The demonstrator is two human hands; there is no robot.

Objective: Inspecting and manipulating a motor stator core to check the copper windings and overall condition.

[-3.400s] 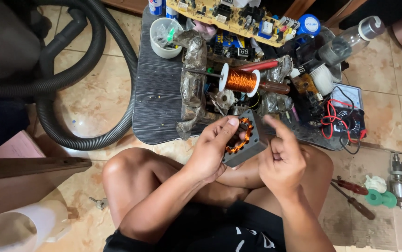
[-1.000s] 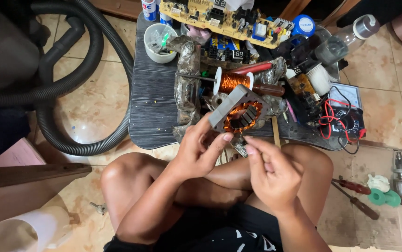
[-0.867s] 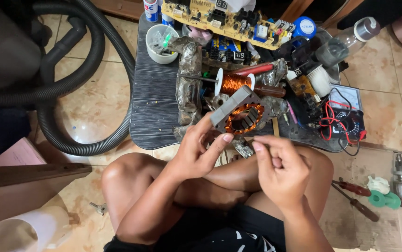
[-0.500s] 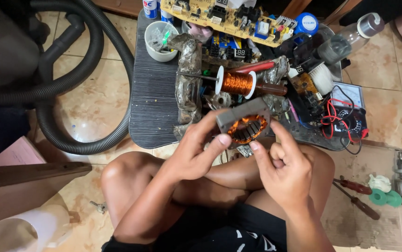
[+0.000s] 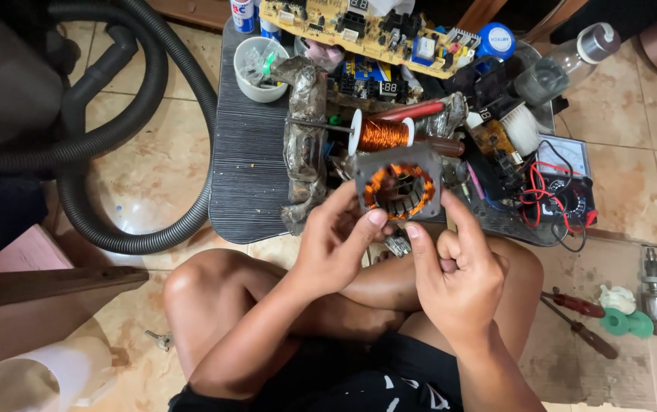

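Gripping a motor stator (image 5: 399, 187) by its grey frame, the left hand (image 5: 334, 246) and right hand (image 5: 457, 273) clamp its lower corners and tilt its copper windings toward the wearer's view. It hangs above the crossed legs, just before the spool of copper wire (image 5: 381, 134) on the cluttered dark tabletop (image 5: 246, 168).

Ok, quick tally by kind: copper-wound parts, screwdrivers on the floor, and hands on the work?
Copper-wound parts: 2, the motor stator and the wire spool
Screwdrivers: 2, the red-handled screwdriver and the brown-handled screwdriver
Hands: 2, left hand and right hand, both holding the stator
Total: 6
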